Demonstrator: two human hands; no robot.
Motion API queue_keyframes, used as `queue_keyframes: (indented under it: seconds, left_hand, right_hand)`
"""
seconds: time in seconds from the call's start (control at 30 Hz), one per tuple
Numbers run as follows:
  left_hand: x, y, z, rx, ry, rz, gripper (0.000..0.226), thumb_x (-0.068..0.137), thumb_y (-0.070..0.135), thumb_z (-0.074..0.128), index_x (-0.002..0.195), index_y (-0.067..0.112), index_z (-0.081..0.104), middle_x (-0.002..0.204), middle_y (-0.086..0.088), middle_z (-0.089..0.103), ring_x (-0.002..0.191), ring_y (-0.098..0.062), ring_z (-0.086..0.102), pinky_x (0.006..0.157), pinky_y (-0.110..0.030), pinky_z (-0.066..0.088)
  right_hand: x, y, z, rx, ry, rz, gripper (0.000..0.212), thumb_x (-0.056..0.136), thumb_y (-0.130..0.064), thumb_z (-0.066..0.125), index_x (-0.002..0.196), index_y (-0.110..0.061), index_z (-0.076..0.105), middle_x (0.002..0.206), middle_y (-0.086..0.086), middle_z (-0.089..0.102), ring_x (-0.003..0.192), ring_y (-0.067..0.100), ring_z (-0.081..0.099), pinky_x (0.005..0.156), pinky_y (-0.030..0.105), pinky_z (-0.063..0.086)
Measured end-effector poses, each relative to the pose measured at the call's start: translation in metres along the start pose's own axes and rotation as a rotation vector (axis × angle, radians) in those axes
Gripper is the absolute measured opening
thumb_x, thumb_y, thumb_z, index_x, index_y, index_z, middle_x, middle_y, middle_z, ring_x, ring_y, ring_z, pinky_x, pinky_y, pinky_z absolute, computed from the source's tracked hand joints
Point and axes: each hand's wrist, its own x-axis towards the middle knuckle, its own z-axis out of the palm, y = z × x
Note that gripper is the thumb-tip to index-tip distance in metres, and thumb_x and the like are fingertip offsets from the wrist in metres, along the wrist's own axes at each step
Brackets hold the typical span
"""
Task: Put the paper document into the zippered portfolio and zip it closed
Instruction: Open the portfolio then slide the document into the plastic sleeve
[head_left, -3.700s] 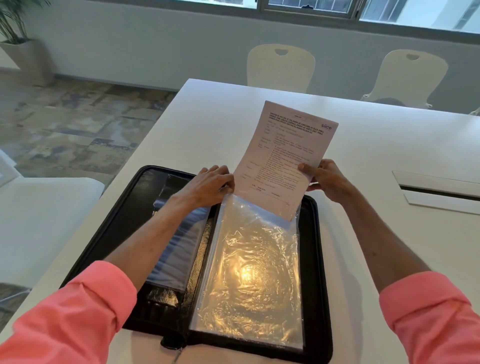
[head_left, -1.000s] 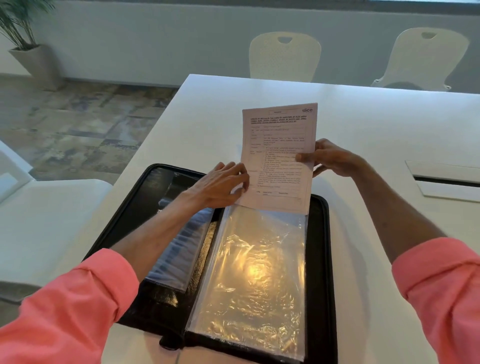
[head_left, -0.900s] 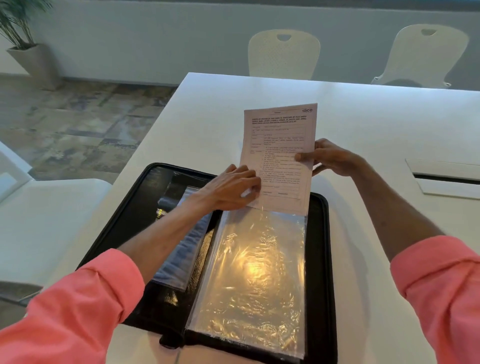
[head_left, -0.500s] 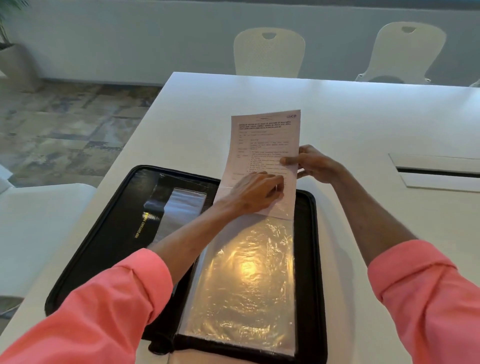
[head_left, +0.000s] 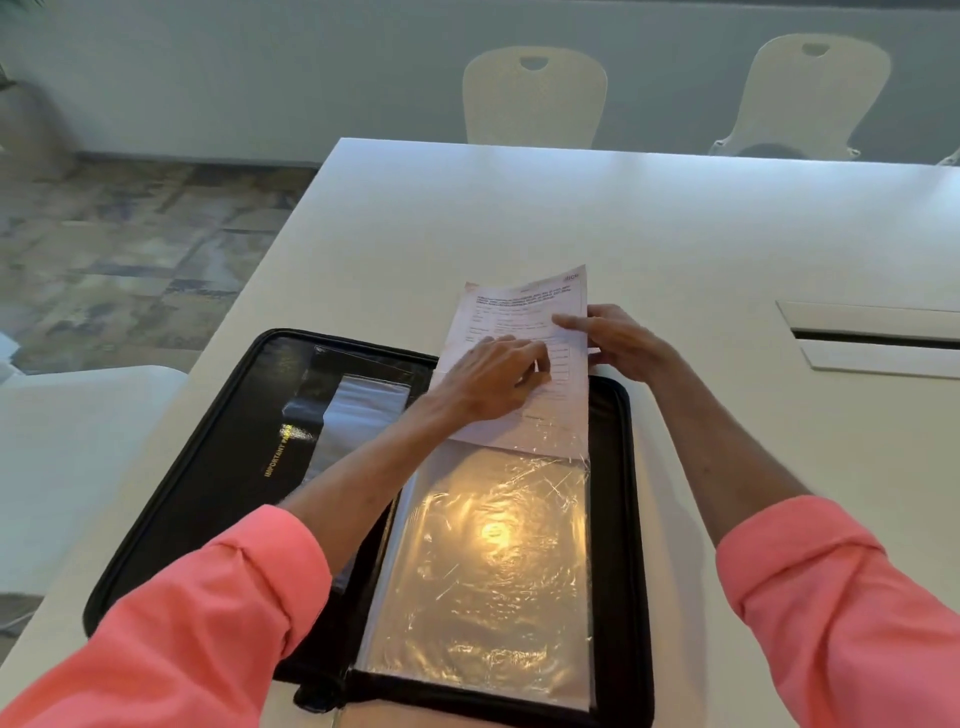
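A black zippered portfolio (head_left: 218, 467) lies open flat at the near left corner of a white worktop (head_left: 519, 208), its zip track running round the outer edge. The left half shows a dark inner panel with gold lettering reading "IMPORTANT PAPER" and a clear pocket. On the right half, a shiny clear plastic sleeve (head_left: 488, 561) catches a bright yellow glare.

The paper document (head_left: 524, 306), a printed form, sits at the far end of the sleeve, its lower part already under the clear plastic while its upper part sticks out past the portfolio's far edge and over the worktop. The left hand (head_left: 493, 379) lies on top of the sheet, fingers bent and pressing or pinching at the paper near its middle; whether they hold the sleeve's lip as well cannot be told. The right hand (head_left: 613, 338) grips the sheet's right edge, with the thumb on the printed face and the fingers behind.

Both arms wear rolled-back coral pink sleeves (head_left: 831, 613). Two pale chairs (head_left: 535, 98) stand at the far side of the worktop, and a slotted cable hatch (head_left: 878, 338) is set into the surface at the right.
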Motion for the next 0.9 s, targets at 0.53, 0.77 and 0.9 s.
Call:
queue_keyframes:
  seconds: [0.53,0.77,0.9]
  left_hand:
    - [-0.021,-0.016,-0.008,0.017,0.028,-0.055,0.007,0.099,0.014,0.073,0.105,0.017,0.07,0.112,0.002,0.074,0.095,-0.015,0.066,0.084,-0.032,0.058]
    - [-0.027,-0.016,-0.008,0.01,0.058,-0.067,0.009,0.098,0.014,0.073,0.104,0.019,0.069,0.109,0.005,0.074,0.088,-0.01,0.062,0.091,-0.031,0.053]
    - [-0.029,-0.017,-0.004,0.02,0.042,-0.082,0.012,0.101,0.027,0.073,0.111,0.022,0.069,0.109,0.007,0.072,0.1,-0.014,0.065,0.095,-0.031,0.047]
  right_hand:
    - [-0.011,-0.006,-0.003,-0.002,0.081,-0.001,0.03,0.108,-0.006,0.057,0.136,-0.007,0.067,0.116,0.015,0.079,0.115,0.04,0.077,0.083,0.043,0.067]
    - [-0.029,-0.014,-0.027,-0.181,-0.243,0.168,0.034,0.104,-0.001,0.067,0.136,-0.012,0.066,0.124,0.014,0.081,0.116,0.035,0.079,0.09,0.044,0.069]
    - [-0.024,-0.025,-0.014,-0.127,-0.053,0.036,0.036,0.104,-0.011,0.07,0.14,-0.012,0.065,0.122,0.014,0.077,0.118,0.036,0.075,0.093,0.045,0.066]
